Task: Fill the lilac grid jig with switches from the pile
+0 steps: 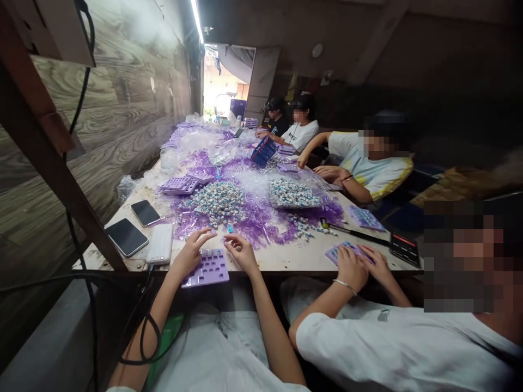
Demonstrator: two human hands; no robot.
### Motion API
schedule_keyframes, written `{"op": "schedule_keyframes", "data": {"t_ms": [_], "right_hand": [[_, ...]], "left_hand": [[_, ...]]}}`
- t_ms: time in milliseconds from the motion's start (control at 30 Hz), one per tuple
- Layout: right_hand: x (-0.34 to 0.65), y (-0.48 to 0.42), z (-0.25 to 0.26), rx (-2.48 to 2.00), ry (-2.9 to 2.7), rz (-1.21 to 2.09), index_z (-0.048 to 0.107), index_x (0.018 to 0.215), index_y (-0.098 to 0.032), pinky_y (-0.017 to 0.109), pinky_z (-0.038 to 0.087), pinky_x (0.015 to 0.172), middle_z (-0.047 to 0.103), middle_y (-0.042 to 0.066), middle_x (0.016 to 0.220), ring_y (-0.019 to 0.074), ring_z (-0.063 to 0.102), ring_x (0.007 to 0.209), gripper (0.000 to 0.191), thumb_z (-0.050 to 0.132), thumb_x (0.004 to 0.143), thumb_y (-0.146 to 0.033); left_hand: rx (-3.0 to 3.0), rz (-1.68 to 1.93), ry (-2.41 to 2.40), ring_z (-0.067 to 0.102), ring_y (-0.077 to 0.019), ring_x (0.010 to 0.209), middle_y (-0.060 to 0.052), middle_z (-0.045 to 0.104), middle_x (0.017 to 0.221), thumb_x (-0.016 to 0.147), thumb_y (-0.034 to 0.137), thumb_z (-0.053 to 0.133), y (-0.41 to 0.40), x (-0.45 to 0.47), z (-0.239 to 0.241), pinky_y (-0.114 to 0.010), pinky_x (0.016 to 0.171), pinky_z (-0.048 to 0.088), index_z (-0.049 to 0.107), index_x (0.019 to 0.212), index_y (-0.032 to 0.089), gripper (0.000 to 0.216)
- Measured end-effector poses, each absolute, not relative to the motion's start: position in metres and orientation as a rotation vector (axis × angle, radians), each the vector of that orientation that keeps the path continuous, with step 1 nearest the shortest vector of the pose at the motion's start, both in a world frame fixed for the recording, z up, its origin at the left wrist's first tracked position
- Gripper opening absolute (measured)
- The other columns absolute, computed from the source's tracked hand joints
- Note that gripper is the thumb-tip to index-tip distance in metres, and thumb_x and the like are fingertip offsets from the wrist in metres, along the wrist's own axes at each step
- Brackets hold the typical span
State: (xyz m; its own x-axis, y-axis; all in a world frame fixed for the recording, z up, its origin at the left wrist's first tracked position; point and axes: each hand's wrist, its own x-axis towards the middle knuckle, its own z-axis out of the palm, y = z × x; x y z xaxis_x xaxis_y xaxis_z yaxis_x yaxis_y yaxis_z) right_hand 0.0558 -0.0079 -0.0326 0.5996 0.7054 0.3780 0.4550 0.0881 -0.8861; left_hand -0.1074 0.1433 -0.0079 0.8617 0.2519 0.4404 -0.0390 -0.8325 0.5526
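My left hand (195, 253) is over the left side of a purple board with rows of square holes (210, 270), its thumb and finger tips drawn together. Whatever lies between those tips is too small to make out. To the right of the board is my right hand (241, 252), its fingers bent and the thumb apart from the index finger, with nothing visible in between. The board overhangs the table's front edge, and small pieces show in its upper rows. A small blue piece (230, 228) lies just beyond my right fingertips. Farther on is a heap of small white-and-blue pieces (218, 201).
Two phones (127, 237) and a white power bank (159, 244) with a black cable lie at left. Clear purple parts (261, 228) surround a bag of white-and-blue pieces (294, 191). A co-worker's hands (351, 264) work on another board at right. A slanted post (61, 141) stands at left.
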Motion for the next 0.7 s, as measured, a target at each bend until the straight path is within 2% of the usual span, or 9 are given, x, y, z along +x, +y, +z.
{"op": "schedule_keyframes", "data": {"t_ms": [33,100,167,233,333,467,567,633,700], "right_hand": [[0.056,-0.008,-0.033,-1.552,-1.009,0.255,0.072,0.102,-0.023,0.031,0.051,0.067,0.073,0.006,0.098,0.0172,0.063,0.075,0.023,0.067,0.084,-0.037],[0.056,-0.008,-0.033,-1.559,-1.017,0.271,0.073,0.101,-0.024,0.031,0.051,0.067,0.073,0.005,0.098,0.0172,0.064,0.074,0.022,0.067,0.084,-0.036],[0.056,-0.008,-0.033,-1.555,-1.025,0.274,0.073,0.101,-0.024,0.030,0.052,0.067,0.073,0.005,0.099,0.0172,0.064,0.075,0.022,0.068,0.084,-0.036],[0.056,-0.008,-0.033,-1.552,-1.030,0.276,0.073,0.101,-0.024,0.030,0.052,0.066,0.073,0.005,0.100,0.0169,0.065,0.074,0.022,0.068,0.083,-0.037],[0.057,-0.007,-0.034,-1.555,-1.033,0.286,0.073,0.101,-0.024,0.030,0.051,0.066,0.073,0.005,0.098,0.0170,0.064,0.074,0.022,0.068,0.083,-0.037],[0.057,-0.008,-0.036,-1.553,-1.029,0.321,0.073,0.102,-0.023,0.029,0.051,0.065,0.073,0.005,0.098,0.0166,0.064,0.073,0.024,0.068,0.083,-0.037],[0.057,-0.009,-0.037,-1.548,-1.023,0.338,0.073,0.103,-0.021,0.028,0.050,0.065,0.073,0.006,0.095,0.0158,0.063,0.072,0.027,0.069,0.082,-0.038],[0.058,-0.010,-0.038,-1.543,-1.024,0.345,0.072,0.104,-0.021,0.028,0.050,0.066,0.073,0.006,0.094,0.0160,0.063,0.074,0.029,0.069,0.082,-0.039],[0.060,-0.010,-0.037,-1.537,-1.029,0.367,0.073,0.104,-0.021,0.027,0.050,0.067,0.072,0.006,0.096,0.0161,0.063,0.076,0.029,0.069,0.082,-0.040]], "left_hand": [[2.460,0.697,0.166,0.039,-0.0205,0.141,-0.004,0.044,0.150,0.062,-0.010,0.036,0.143,-0.107,-0.007,-0.046,0.118,0.033,0.055,0.132,0.030,0.083],[2.415,0.729,0.180,0.046,-0.0217,0.135,-0.006,0.053,0.140,0.066,-0.008,0.038,0.144,-0.107,-0.007,-0.046,0.113,0.040,0.064,0.104,0.025,0.057],[2.368,0.739,0.182,0.056,-0.0223,0.122,-0.007,0.064,0.120,0.074,-0.002,0.040,0.146,-0.105,-0.007,-0.045,0.104,0.047,0.057,0.073,0.021,0.028],[2.356,0.744,0.159,0.061,-0.0220,0.113,-0.007,0.067,0.106,0.079,0.004,0.041,0.148,-0.104,-0.009,-0.045,0.102,0.048,0.045,0.060,0.020,0.025],[2.393,0.811,0.132,0.060,-0.0227,0.117,-0.005,0.067,0.092,0.078,0.004,0.040,0.148,-0.103,-0.011,-0.053,0.112,0.038,0.042,0.058,0.021,0.025],[2.454,0.870,0.140,0.060,-0.0226,0.117,-0.001,0.057,0.068,0.075,0.001,0.039,0.143,-0.103,-0.007,-0.055,0.116,0.031,0.040,0.058,0.022,0.026],[2.481,0.823,0.151,0.063,-0.0200,0.096,0.001,0.052,0.065,0.072,0.001,0.040,0.138,-0.102,-0.004,-0.052,0.115,0.035,0.038,0.058,0.022,0.026],[2.476,0.801,0.161,0.058,-0.0165,0.075,0.003,0.046,0.062,0.071,0.001,0.040,0.137,-0.101,-0.005,-0.049,0.112,0.039,0.037,0.057,0.022,0.026],[2.461,0.787,0.152,0.051,-0.0151,0.067,0.003,0.044,0.061,0.071,0.001,0.040,0.138,-0.101,-0.007,-0.047,0.111,0.040,0.038,0.057,0.022,0.026]]}}
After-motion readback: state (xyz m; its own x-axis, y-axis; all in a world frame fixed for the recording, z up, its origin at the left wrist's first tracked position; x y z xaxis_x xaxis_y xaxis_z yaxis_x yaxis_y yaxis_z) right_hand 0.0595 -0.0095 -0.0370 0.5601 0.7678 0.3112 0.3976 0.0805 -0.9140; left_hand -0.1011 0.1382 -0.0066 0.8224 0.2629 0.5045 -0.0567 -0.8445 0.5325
